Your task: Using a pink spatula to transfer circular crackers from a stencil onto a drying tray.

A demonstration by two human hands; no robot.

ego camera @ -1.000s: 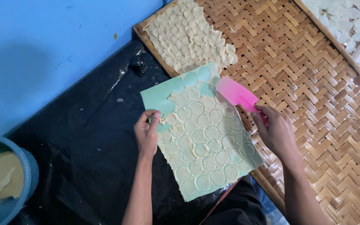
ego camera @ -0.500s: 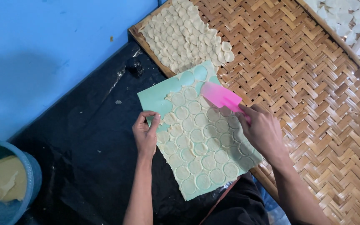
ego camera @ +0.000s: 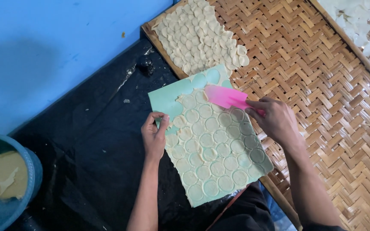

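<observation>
My right hand [ego camera: 276, 120] has its fingers pinched on the pink scraper [ego camera: 225, 96], whose blade now lies flat on the top edge of the green sheet [ego camera: 168, 99], lower and further left than a second ago, when it stood clear of the sheet's upper right corner. My left hand [ego camera: 154, 136] stays at the sheet's left edge, fingers curled, pressing down on it. The sheet sits mid-frame, half on the black plastic [ego camera: 86, 158] and half on the woven bamboo tray [ego camera: 322, 85], covered in pale dough rounds [ego camera: 213, 145]; a bare patch shows at its upper left. More rounds are heaped on the tray [ego camera: 202, 36] at top centre. At the lower left a blue bucket [ego camera: 31, 179] of pale batter is cut off by the frame edge, and the white pieces [ego camera: 365, 21] at upper right are cropped too. I cannot make out what the scraper's tip is touching.
</observation>
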